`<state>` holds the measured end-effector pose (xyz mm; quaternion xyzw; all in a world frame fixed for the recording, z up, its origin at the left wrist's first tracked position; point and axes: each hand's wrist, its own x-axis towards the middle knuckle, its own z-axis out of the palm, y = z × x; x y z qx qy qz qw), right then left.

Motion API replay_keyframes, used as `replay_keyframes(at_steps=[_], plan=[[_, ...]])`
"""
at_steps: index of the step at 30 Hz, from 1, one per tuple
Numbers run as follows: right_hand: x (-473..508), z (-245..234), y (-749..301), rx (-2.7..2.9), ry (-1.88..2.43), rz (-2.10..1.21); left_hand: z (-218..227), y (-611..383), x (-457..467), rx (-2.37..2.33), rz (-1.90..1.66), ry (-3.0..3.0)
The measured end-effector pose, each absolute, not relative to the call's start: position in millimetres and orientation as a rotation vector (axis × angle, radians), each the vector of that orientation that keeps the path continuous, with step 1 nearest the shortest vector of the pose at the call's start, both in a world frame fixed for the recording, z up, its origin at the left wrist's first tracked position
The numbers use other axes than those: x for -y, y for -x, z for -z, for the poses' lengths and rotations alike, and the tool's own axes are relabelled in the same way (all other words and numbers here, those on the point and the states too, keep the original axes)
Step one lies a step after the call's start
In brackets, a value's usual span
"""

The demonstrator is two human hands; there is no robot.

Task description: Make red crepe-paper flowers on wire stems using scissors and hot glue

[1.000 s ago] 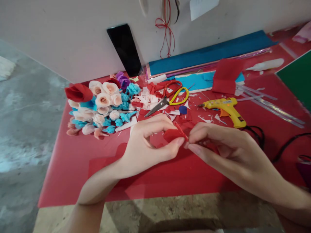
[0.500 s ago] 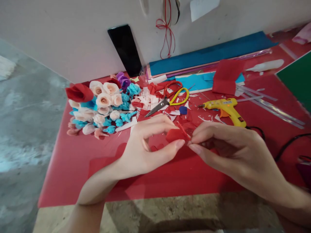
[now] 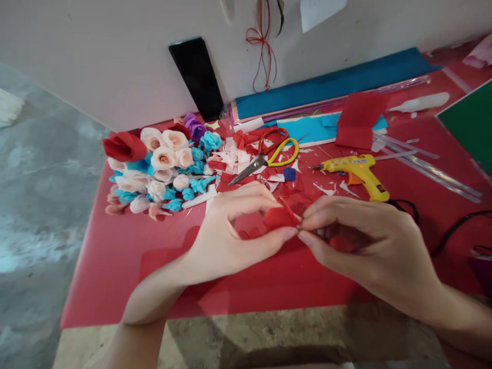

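Observation:
Between my two hands, above the red table [image 3: 115,287], is a small red crepe paper flower [image 3: 280,217] with curled petals. My left hand [image 3: 238,230] holds it from the left, thumb below and fingers behind. The fingertips of my right hand [image 3: 361,246] pinch its narrow base at the right. Just beyond my hands lie scissors [image 3: 261,163] with one red and one yellow handle, among red and white paper scraps [image 3: 234,154]. A yellow glue gun [image 3: 357,169] rests on its side beyond my right hand.
Finished paper flowers [image 3: 163,159] in white, blue, red and purple crowd the left. A black phone [image 3: 198,77] leans on the wall. Blue paper [image 3: 330,82], a red paper piece [image 3: 359,120], clear glue sticks [image 3: 430,169], a white bottle [image 3: 421,102] and a green board [image 3: 472,123] lie behind and right.
My right fingertips have shifted slightly at the base of the red flower, and its petals have turned a little. Both hands stay nearly in place.

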<state>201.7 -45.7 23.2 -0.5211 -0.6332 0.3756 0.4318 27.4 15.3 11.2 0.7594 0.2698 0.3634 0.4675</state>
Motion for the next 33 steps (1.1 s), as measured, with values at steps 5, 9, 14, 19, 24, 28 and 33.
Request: replay_keyframes(at_steps=[5, 9, 14, 19, 24, 28, 33], plan=[[45.6, -23.3, -201.2, 1.594, 1.290, -0.932, -11.6, -26.9, -15.3, -0.665, -0.887, -1.863], [45.6, -23.3, -200.6, 1.595, 1.291, -0.947, -12.7, -27.1, -15.0, -0.667, -0.869, -1.859], [46.6, -21.8, -199.6, 1.583, 1.296, -0.966, -12.9, -28.8, -14.9, -0.669, -0.874, -1.876], [48.1, -18.4, -198.8, 1.549, 1.279, -1.011, -12.3, -29.1, -15.0, -0.662, -0.878, -1.885], [48.5, -18.3, -198.5, 1.540, 1.292, -1.050, -12.8, -29.1, -13.7, -0.659, -0.867, -1.897], [47.6, -21.0, -198.1, 1.578, 1.309, -1.020, -13.3, -29.4, -13.5, -0.673, -0.861, -1.917], [45.7, -21.3, -196.8, 1.622, 1.295, -0.928, -14.0, -30.4, -13.4, -0.674, -0.868, -1.922]])
